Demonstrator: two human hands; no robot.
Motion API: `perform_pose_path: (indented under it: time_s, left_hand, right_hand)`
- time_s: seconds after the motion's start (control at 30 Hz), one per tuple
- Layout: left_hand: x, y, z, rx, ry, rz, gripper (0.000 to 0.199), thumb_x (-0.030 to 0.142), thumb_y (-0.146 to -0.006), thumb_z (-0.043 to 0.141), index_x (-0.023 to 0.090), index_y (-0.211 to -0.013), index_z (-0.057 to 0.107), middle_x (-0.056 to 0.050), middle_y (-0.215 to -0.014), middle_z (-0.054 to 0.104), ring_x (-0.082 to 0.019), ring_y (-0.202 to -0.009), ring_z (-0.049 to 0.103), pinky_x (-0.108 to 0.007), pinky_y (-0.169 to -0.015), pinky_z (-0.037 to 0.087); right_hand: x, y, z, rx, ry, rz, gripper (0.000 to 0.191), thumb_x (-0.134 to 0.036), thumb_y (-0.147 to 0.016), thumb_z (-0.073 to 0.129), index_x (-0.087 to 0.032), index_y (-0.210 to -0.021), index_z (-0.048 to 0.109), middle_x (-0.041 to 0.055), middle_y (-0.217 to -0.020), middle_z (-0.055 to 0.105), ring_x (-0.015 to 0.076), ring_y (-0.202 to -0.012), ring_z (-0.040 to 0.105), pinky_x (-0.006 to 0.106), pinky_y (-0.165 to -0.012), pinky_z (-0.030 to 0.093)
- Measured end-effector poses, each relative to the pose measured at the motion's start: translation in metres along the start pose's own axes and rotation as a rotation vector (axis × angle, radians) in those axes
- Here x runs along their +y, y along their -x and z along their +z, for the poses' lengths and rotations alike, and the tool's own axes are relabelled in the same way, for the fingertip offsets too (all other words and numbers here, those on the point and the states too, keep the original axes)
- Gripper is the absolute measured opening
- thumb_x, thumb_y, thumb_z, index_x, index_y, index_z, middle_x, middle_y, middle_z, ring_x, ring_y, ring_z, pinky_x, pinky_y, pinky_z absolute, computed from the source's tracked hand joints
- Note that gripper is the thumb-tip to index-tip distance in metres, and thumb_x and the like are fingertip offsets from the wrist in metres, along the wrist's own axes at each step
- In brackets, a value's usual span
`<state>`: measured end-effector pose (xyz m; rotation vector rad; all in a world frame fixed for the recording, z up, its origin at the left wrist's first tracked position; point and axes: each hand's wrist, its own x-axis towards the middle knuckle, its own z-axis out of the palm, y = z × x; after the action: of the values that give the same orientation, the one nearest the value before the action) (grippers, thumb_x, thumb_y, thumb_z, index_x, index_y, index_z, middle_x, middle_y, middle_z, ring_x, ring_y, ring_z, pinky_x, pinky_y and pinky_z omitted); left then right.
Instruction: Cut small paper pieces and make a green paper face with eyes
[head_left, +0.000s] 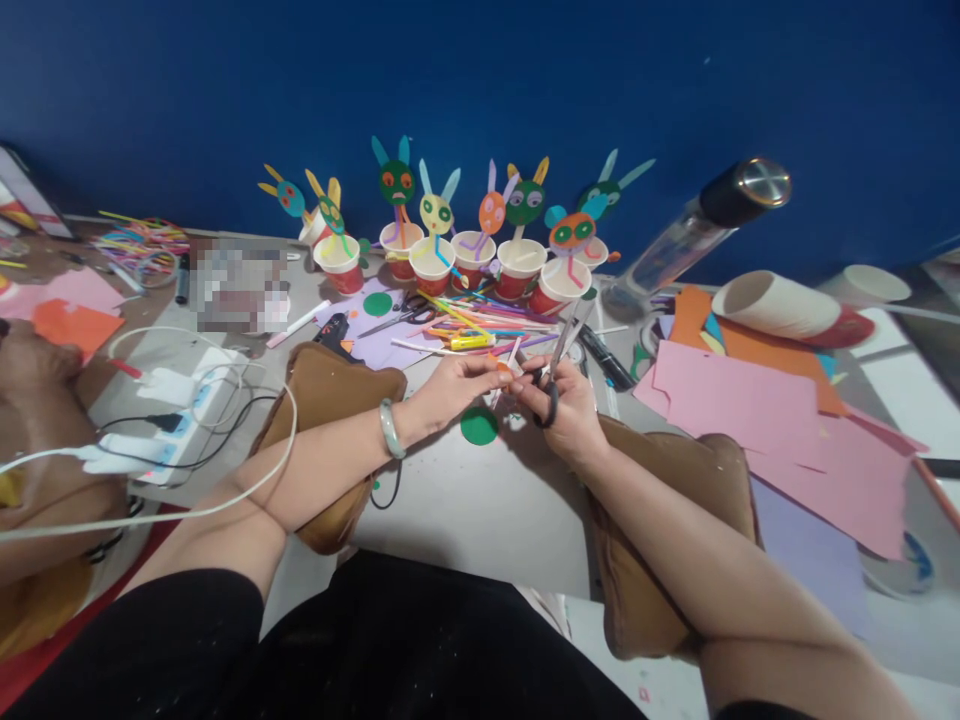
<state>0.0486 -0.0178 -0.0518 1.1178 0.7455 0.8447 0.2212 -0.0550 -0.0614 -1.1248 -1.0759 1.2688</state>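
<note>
My left hand pinches a small orange piece between thumb and fingers, over the grey table. Close against it, my right hand has its fingers through the handles of the scissors, whose blades point up and away. Its fingertips meet the left ones near the orange piece and a thin pale strip. Just below the hands a green paper circle lies on the table. Behind them are colourful sticks and a yellow cutter.
Several paper cups with animal-faced figures line the blue wall. A clear bottle stands right of them, near pink paper. Brown cushions lie under both forearms. A power strip with cables and another person's arm are left.
</note>
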Motion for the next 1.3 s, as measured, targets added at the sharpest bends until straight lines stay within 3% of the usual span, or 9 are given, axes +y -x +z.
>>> perform_pose_path:
  time_s: [0.3,0.53,0.77,1.0,1.3]
  left_hand:
    - [0.0022,0.0013,0.0022,0.062,0.025,-0.033,0.055,0.057,-0.063,0.091,0.014,-0.059,0.057,0.005,-0.06,0.054,-0.006,-0.061,0.048,-0.024,-0.062,0.037]
    - [0.0013,0.0024,0.0002,0.035,0.014,-0.029,0.048,0.052,-0.069,0.09,0.013,-0.066,0.062,0.002,-0.066,0.06,-0.009,-0.065,0.055,-0.025,-0.067,0.042]
    - [-0.001,0.0001,0.0011,-0.005,0.033,-0.014,0.041,0.051,-0.075,0.085,0.013,-0.074,0.07,-0.001,-0.074,0.066,-0.011,-0.074,0.059,-0.027,-0.075,0.045]
    - [0.0019,0.0013,0.0009,0.104,-0.076,0.01,0.046,0.051,-0.071,0.086,0.015,-0.062,0.059,0.004,-0.061,0.055,-0.006,-0.059,0.046,-0.023,-0.061,0.037]
    - [-0.0018,0.0034,-0.0017,-0.035,-0.172,-0.087,0.042,0.044,-0.07,0.088,0.013,-0.063,0.061,0.0,-0.061,0.064,-0.007,-0.055,0.054,-0.021,-0.055,0.04]
  right_hand:
    - [-0.0007,0.0025,0.0019,-0.046,-0.023,0.063,0.054,-0.04,-0.058,0.1,-0.025,-0.094,0.063,-0.004,-0.071,0.073,0.0159,-0.059,0.069,0.029,-0.059,0.058]
    - [-0.0016,0.0022,0.0019,-0.03,-0.047,0.065,0.053,-0.036,-0.058,0.1,-0.025,-0.094,0.063,-0.0052,-0.069,0.072,0.0153,-0.058,0.068,0.029,-0.059,0.058]
    - [0.0006,-0.0006,0.0015,0.019,-0.088,0.059,0.053,-0.042,-0.061,0.098,-0.025,-0.094,0.06,-0.0057,-0.066,0.069,0.0148,-0.052,0.065,0.028,-0.052,0.054]
    - [0.0009,0.0032,0.0025,0.051,-0.008,-0.027,0.048,-0.047,-0.068,0.094,-0.026,-0.095,0.061,-0.0059,-0.064,0.067,0.0142,-0.053,0.064,0.028,-0.053,0.055]
    - [-0.001,0.0025,0.0009,0.029,-0.012,-0.056,0.051,-0.04,-0.065,0.096,-0.026,-0.099,0.061,-0.004,-0.073,0.072,0.0137,-0.057,0.065,0.028,-0.056,0.056]
